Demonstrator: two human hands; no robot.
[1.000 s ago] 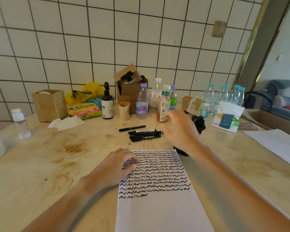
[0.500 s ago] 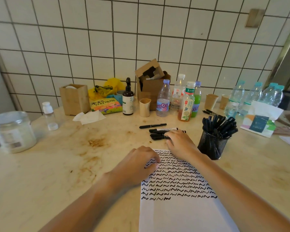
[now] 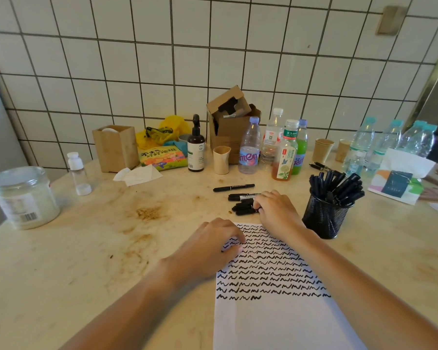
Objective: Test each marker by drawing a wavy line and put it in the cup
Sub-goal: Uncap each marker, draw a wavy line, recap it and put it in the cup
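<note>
A white paper sheet (image 3: 276,317) covered in black wavy lines lies in front of me. My left hand (image 3: 210,248) rests on its upper left corner, fingers curled loosely and holding nothing. My right hand (image 3: 276,210) reaches past the sheet's top edge, and its fingers curl onto a small pile of black markers (image 3: 243,208). One more black marker (image 3: 233,187) lies apart, just beyond the pile. A black mesh cup (image 3: 324,221) full of black markers stands to the right of my right hand.
The beige table (image 3: 86,261) is stained. Along the tiled wall stand bottles (image 3: 249,150), paper cups (image 3: 221,159), a cardboard box (image 3: 232,122), a wooden box (image 3: 115,147), a dark pump bottle (image 3: 195,147) and a snack bag (image 3: 162,157). A clear jar (image 3: 23,198) sits far left, a tissue pack (image 3: 400,183) far right.
My right hand came down from above the table onto the marker pile and closed its fingers there. The view swung left. My left hand stayed on the paper.
</note>
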